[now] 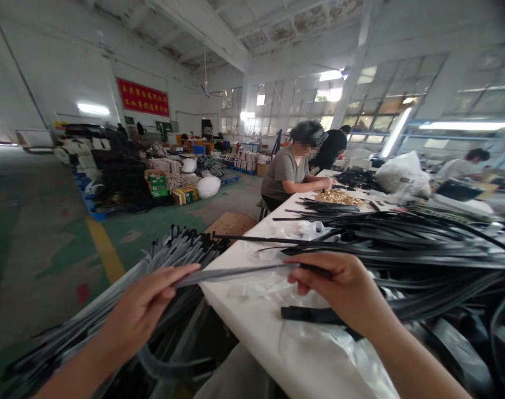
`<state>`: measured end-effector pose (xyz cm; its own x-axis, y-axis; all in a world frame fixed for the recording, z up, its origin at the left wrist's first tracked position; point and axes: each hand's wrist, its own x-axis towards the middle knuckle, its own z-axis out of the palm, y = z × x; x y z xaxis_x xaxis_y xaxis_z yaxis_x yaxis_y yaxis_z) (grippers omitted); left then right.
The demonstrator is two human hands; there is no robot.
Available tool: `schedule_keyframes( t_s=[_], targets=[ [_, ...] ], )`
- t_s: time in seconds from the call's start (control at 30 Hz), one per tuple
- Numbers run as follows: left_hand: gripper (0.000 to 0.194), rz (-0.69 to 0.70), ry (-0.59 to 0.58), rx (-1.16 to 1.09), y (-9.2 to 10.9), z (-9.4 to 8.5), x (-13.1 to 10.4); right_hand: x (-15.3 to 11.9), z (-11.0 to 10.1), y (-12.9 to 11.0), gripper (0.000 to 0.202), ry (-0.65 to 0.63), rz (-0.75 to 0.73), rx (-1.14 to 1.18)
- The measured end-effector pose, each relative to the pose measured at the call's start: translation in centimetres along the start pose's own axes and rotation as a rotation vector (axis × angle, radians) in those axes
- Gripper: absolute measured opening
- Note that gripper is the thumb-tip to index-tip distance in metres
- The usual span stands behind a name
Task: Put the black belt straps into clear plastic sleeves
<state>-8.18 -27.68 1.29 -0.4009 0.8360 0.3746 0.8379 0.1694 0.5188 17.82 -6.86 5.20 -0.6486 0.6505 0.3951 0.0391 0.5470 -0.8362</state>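
The left hand (138, 313) and the right hand (339, 280) hold one grey strap (244, 271) between them, each narrowed to a pinch, thumb against fingers. The strap runs nearly level across the near corner of the white table (223, 299), above its top. Gripping it at two well-parted places seems to keep the span straight and stop so limp a thing from sagging. A curled strap (173, 367) hangs below the left hand; whether it is the same piece, I cannot tell

To the left, beside the table, a bundle of straps (181, 249) lies roughly lined up, probably so that single ones come away without tangling. On the right, a pile of black straps (385, 238) spreads over the table, within easy reach of the right hand. Clear plastic (339, 346) lies under part of it, perhaps as wrapping. Farther along, a co-worker (281, 173) bends over gold-coloured pieces (339, 198), heaped close, presumably for quick picking
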Motion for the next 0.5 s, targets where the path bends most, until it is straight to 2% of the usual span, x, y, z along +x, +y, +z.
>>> schedule_keyframes(
  t_s=[0.07, 0.13, 0.2, 0.23, 0.3, 0.37, 0.43, 0.5],
  targets=[
    [0.038, -0.119, 0.115, 0.191, -1.1, -4.5, -0.3, 0.2, 0.4, 0.6, 0.035, -0.098, 0.046, 0.049],
    [0.04, -0.247, 0.182, 0.356, -2.2, -8.5, 0.0, 0.6, 0.0, 1.5, 0.04, -0.071, 0.083, 0.026],
    [0.043, -0.313, 0.186, 0.466, -3.8, -11.2, 0.7, 1.0, -1.1, 2.5, 0.04, -0.023, 0.12, -0.025],
    [0.045, -0.312, 0.173, 0.507, -4.8, -11.9, 1.3, 1.2, -1.8, 3.0, 0.04, -0.001, 0.137, -0.041],
    [0.049, -0.283, 0.151, 0.582, -7.4, -12.2, 2.6, 1.5, -3.4, 3.7, 0.041, 0.028, 0.169, -0.043],
    [0.05, -0.26, 0.135, 0.633, -10.3, -11.1, 4.6, 1.6, -4.6, 3.9, 0.046, 0.073, 0.191, -0.028],
    [0.048, -0.275, 0.115, 0.637, -13.0, -8.9, 7.1, 1.7, -5.2, 3.5, 0.053, 0.127, 0.206, -0.034],
    [0.046, -0.272, 0.092, 0.603, -15.2, -6.0, 9.9, 1.8, -5.4, 2.9, 0.058, 0.171, 0.216, -0.07]
  ],
)
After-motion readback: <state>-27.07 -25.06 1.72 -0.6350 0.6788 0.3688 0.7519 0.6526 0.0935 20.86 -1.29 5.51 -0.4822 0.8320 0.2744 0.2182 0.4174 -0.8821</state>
